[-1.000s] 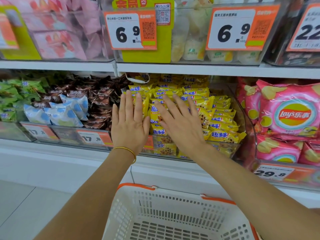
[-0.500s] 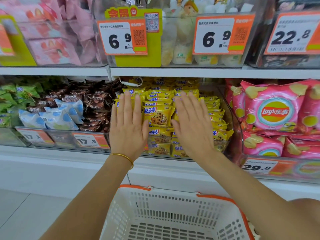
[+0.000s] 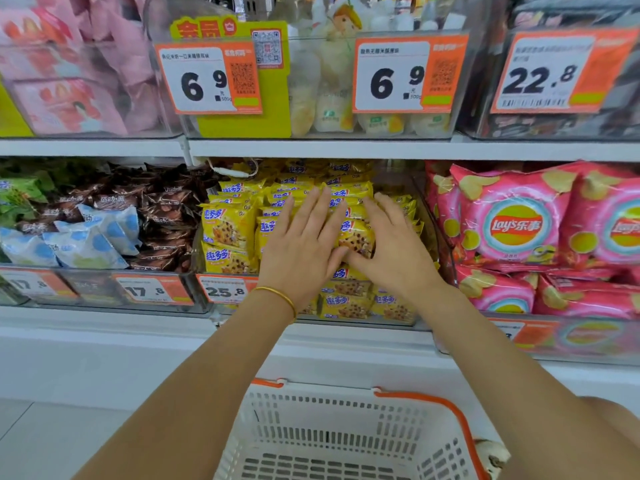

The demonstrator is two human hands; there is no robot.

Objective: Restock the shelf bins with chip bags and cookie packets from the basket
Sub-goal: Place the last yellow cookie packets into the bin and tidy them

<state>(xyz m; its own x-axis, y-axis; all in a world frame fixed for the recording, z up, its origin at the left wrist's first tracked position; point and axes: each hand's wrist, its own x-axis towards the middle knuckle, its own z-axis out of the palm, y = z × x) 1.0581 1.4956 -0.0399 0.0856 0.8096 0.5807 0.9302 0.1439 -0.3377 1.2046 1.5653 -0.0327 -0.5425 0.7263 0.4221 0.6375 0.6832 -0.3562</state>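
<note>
A white store shelving unit fills the view. Its upper shelf board runs level across the frame, with a joint left of centre. Below the lower tier, a plain white base panel drops to the floor, which is pale grey tile crossed by a thin diagonal seam. Orange-and-white upper price tags hang along the top tier. Lower price tags in the same colours line the bottom edge. A yellow sign stands behind one upper tag. A white cord loops just under the shelf board. The light is bright and even.
</note>
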